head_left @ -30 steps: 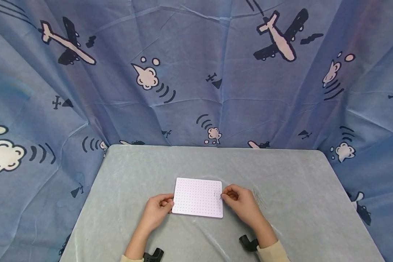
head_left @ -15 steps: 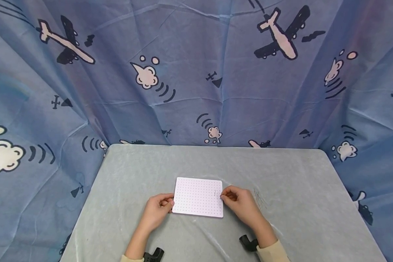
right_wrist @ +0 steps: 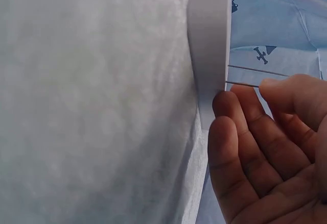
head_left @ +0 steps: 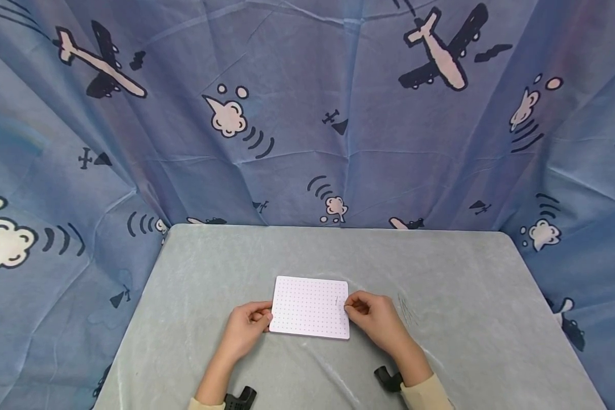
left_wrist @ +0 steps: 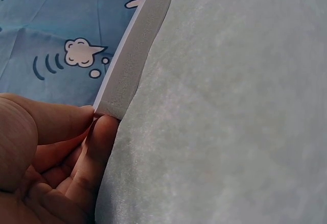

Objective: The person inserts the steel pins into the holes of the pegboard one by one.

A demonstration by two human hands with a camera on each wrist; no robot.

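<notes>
A white pegboard (head_left: pixel 307 307) with rows of small holes lies flat on the cloth. My left hand (head_left: pixel 245 329) pinches its left edge between thumb and fingers, seen close up in the left wrist view. At the right edge is my right hand (head_left: pixel 380 322), its thumb and fingertips pinching a thin metal needle (right_wrist: pixel 241 84). That needle's lower end meets the board's top face in the right wrist view. Beside it, a second needle (right_wrist: pixel 255 70) stands upright from the board. The far end of the held needle is hidden behind the thumb.
Several loose needles (head_left: pixel 406 310) lie on the grey-green cloth (head_left: pixel 225 256) just right of my right hand. A blue curtain (head_left: pixel 287 114) printed with planes and clouds hangs behind the table. Black wrist cameras (head_left: pixel 388 378) sit on both wrists.
The head view has tipped very slightly. My right fingertips have shifted a touch left over the board's edge; the left hand and the pegboard stay in place.
</notes>
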